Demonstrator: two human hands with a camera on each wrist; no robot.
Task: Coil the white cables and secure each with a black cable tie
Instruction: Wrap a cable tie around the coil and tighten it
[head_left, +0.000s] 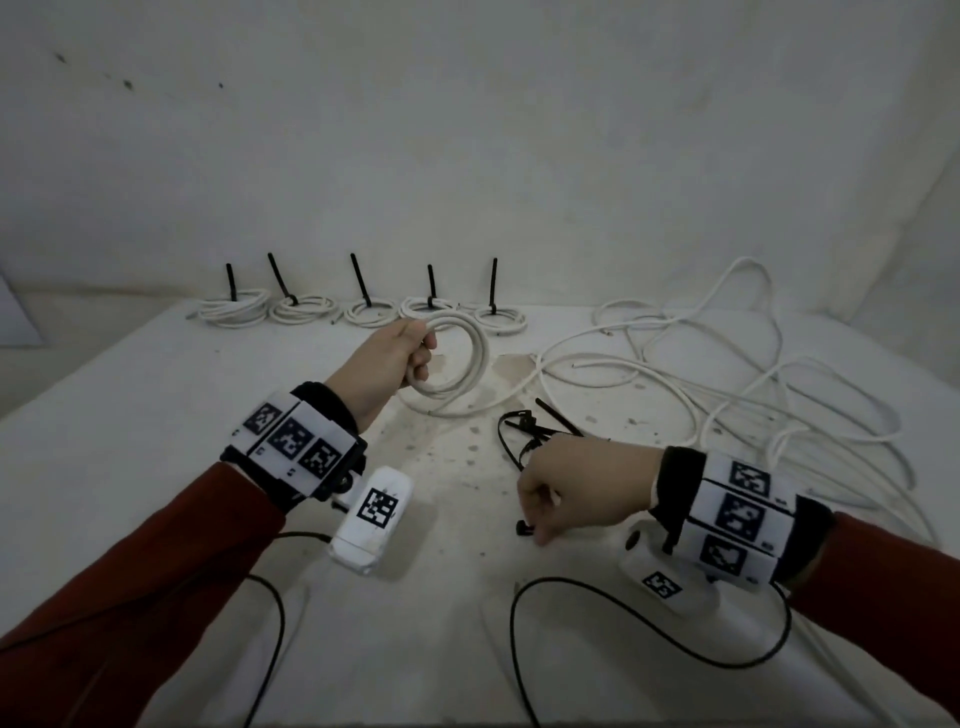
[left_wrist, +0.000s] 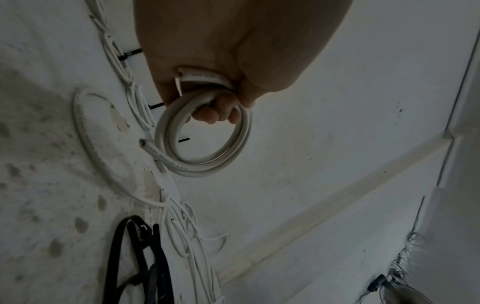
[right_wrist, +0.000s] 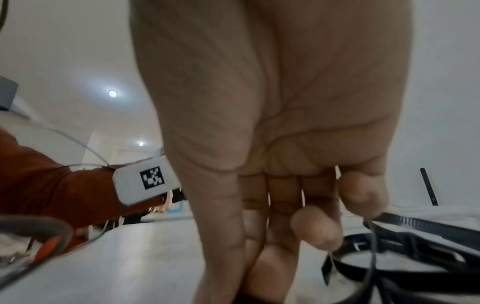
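— What does my left hand (head_left: 390, 358) hold?
— It grips the coiled white cable (head_left: 457, 364) above the bench (head_left: 156, 395), centre of the frame.
— And my right hand (head_left: 576, 488)?
— Lower right, fingers curled down, pinching a black cable tie (head_left: 524, 527) near the pile of ties (head_left: 530, 431). Five tied coils (head_left: 363, 310) lie behind.

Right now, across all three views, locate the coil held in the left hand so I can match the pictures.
Head: coil sits centre, slightly left, gripped by the left hand above the table.
Left wrist: coil hangs at centre, just under the fingers.
Right wrist: not in view; only the right hand shows.
Shared landmark: the pile of loose ties, low left in the left wrist view, low right in the right wrist view.
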